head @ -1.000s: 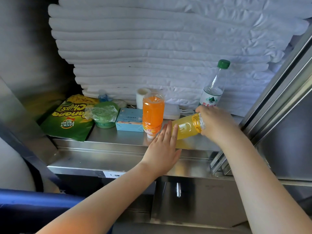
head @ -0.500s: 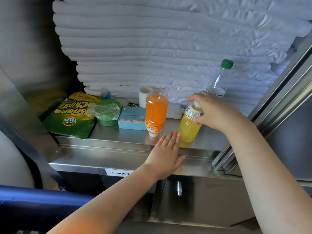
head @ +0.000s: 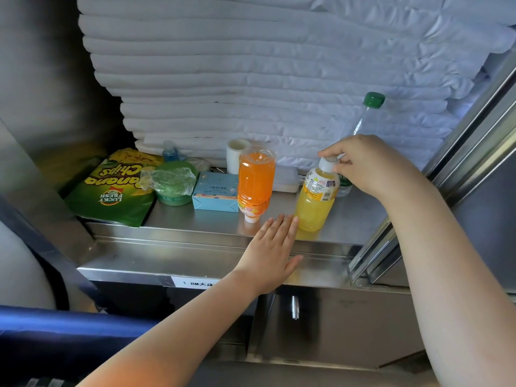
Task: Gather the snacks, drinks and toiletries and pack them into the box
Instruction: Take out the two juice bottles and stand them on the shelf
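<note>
The yellow juice bottle (head: 315, 203) stands upright near the front edge of the steel shelf (head: 195, 219), the right hand (head: 365, 163) pinching its white cap (head: 328, 163), probably to steady it, while the left hand (head: 272, 252) lies flat, fingers straight, as if guarding its base.

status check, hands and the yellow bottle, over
Right hand pinches cap of yellow bottle, upright on shelf. Left hand open, flat beside its base. Upturned orange bottle close alongside. Box not in view.
</note>
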